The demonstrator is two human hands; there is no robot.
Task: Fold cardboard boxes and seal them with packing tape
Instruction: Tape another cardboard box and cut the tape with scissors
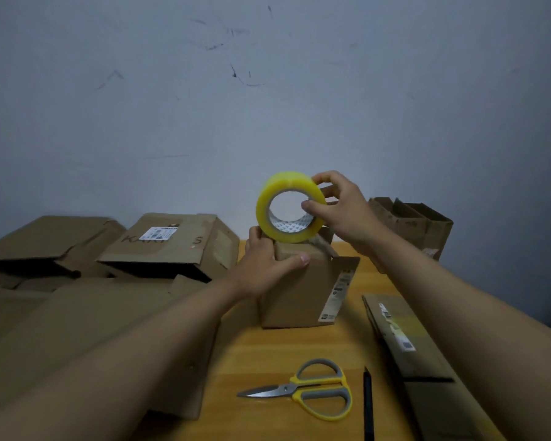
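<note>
A small box (pixel 299 288) is steadied on the table (pixel 268 354) by the gripping left hand (pixel 264 262) while a tape roll (pixel 288 206) is pinched above it by the right hand (pixel 337 208), sealing seemingly just begun, other boxes (pixel 172 243) untaped.

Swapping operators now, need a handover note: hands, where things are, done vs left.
Left hand grips the top of the small box, which stands upright mid-table.
Right hand holds the tape roll against the box top; a strip seems to run from the roll down onto the box.
Scissors and a black pen lie on the table, nearer the person and untouched.
Done: the small box is folded up and taping has begun.
Left: finish the strip, cut it, then fold and tape the flattened boxes at left and the flat one at right.
</note>
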